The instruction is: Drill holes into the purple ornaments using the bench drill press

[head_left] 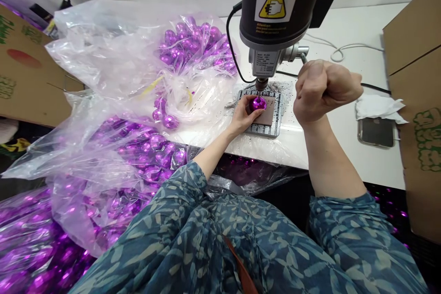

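With fingers and thumb curled round it, my left hand [244, 114] holds a shiny purple faceted ball [259, 103] on a brown square pad [267, 112]. The pad lies on the slotted metal base [274, 131] of a small drill press [282, 14]. Right above the ball is the drill chuck [261, 84]; whether the bit touches the ball I cannot tell. My right hand [322, 85] is closed in a fist around the press's feed handle [303, 56], most of which the hand hides.
Clear plastic bags [103, 55] at the left hold many purple balls [198, 41]. A few loose balls [170, 121] lie beside them. Dark shavings surround the base. At the right are a phone [376, 132], a white tissue [379, 109] and a cardboard box [418, 101]. Another box [31, 64] stands left.
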Motion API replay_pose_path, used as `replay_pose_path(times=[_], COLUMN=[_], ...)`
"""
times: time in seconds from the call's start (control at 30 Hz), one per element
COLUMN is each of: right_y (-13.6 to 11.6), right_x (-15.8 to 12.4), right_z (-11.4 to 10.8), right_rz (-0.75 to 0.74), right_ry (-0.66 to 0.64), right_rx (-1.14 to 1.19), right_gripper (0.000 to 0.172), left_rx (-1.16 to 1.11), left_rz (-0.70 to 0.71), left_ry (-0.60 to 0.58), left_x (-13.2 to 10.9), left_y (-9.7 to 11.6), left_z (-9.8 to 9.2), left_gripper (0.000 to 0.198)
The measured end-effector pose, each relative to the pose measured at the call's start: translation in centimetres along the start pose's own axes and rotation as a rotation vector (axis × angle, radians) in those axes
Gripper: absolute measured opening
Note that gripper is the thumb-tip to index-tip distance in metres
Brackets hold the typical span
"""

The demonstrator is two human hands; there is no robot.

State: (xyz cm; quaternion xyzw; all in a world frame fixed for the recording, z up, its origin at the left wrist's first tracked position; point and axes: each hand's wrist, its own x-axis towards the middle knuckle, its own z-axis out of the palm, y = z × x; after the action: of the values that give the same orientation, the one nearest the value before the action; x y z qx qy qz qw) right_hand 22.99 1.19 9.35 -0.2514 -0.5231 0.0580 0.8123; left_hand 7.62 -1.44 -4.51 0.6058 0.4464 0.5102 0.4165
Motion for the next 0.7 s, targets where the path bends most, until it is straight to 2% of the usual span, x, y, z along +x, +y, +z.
replay_pose_path(times=[0.2, 0.3, 0.37, 0.47, 0.57, 0.63, 0.7], right_y=[2.8, 2.5, 1.1, -2.1, -4.4, -4.7, -4.2], right_x=[-1.1, -1.4, -1.0, 1.2, 4.8, 6.8, 7.8], right_z=[-0.8, -1.0, -0.7, 0.8, 3.4, 4.8, 5.3], right_rz=[-0.082, -0.120, -0.132, -0.094, -0.021, 0.025, 0.028], right_ry=[0.003, -0.022, -0.033, -0.031, 0.060, 0.015, 0.014], right_rx=[0.072, 0.107, 0.124, 0.119, 0.143, 0.194, 0.227], right_gripper=[0.079, 0.084, 0.086, 0.082, 0.087, 0.087, 0.088], left_rx=[-0.003, 0.010, 0.012, -0.005, -0.025, 0.001, 0.058], left_rz=[0.010, 0.031, 0.037, 0.022, 0.014, 0.023, 0.038], left_ry=[0.006, 0.016, 0.020, 0.011, 0.037, 0.122, 0.196], left_x=[0.0, -0.2, -0.2, 0.0, 0.1, -0.8, -2.9], left_y=[-0.2, -0.1, -0.1, -0.3, -0.1, 0.8, 2.3], left_z=[0.1, 0.1, 0.1, 0.2, 0.4, 0.2, -0.4], left_gripper=[0.060, 0.061, 0.061, 0.063, 0.063, 0.061, 0.058])
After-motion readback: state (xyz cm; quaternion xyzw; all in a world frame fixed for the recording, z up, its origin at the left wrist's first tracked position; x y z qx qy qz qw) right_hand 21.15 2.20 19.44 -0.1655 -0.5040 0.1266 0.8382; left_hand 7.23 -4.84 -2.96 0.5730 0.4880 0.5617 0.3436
